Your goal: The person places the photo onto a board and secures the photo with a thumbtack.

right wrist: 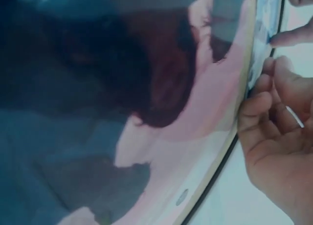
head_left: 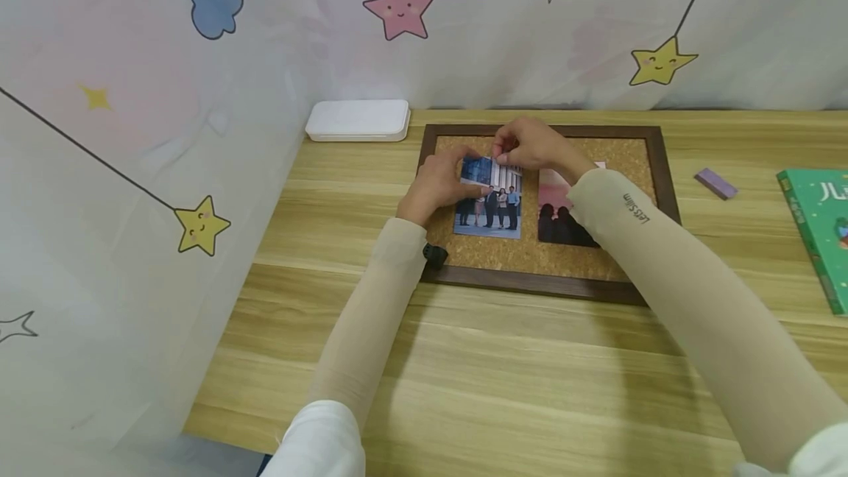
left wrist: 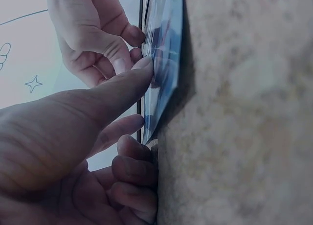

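A photo (head_left: pixel 489 213) of several people in front of a building lies upright on a framed cork board (head_left: pixel 490 255). My left hand (head_left: pixel 433 181) holds it at the upper left, thumb on its face and index finger by its top edge. Seen from the left wrist, a corner of the photo (left wrist: pixel 166 73) stands off the cork. At the photo's top edge my right hand (head_left: pixel 530 144) pinches with thumb and fingertips; whatever is between them is too small and hidden to name. A second photo (head_left: pixel 555 201), pink with dark silhouettes, lies to the right, partly behind the right forearm.
A white case (head_left: pixel 358 121) stands at the back left by the wall. Right of the board lie a purple block (head_left: pixel 716 183) and a green book (head_left: pixel 824 234). The wooden table (head_left: pixel 503 374) stretches in front of the board. A decorated wall sheet (head_left: pixel 477 57) closes off the back.
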`<state>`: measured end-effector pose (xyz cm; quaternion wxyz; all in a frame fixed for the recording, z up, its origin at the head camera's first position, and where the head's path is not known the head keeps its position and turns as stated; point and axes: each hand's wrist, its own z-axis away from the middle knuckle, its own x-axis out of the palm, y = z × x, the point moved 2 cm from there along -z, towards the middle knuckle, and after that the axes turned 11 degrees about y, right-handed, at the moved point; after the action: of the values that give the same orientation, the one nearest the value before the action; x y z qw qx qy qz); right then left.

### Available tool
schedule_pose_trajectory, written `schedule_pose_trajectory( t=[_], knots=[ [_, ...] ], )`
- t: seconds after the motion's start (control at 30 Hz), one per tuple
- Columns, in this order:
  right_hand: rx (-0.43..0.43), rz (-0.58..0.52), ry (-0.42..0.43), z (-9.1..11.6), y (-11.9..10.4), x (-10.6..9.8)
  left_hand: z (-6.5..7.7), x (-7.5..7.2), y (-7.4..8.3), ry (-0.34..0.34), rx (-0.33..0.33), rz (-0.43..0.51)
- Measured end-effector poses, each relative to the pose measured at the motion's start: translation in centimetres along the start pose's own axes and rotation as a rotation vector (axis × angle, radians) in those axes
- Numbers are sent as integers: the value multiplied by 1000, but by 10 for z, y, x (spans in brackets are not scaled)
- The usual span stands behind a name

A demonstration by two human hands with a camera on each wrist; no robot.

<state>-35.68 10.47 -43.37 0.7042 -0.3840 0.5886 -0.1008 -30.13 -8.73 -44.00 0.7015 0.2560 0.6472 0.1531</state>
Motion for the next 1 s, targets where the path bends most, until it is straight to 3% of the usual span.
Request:
schedule_pose_trajectory(
  t=[0.53, 0.7, 0.83, 1.0],
  knots=[
    [-49, 143, -56, -11, -11, 2, -2, 0, -2, -16, 2, -2],
    [-77, 128, -51, -10, -9, 2, -2, 1, -2, -12, 6, -8],
    [-52, 83, -52, -11, -6, 1, -3, 1, -2, -10, 7, -11],
    [48, 15, -96, -13, -6, 1, -2, 1, -2, -11, 8, -10]
  ],
)
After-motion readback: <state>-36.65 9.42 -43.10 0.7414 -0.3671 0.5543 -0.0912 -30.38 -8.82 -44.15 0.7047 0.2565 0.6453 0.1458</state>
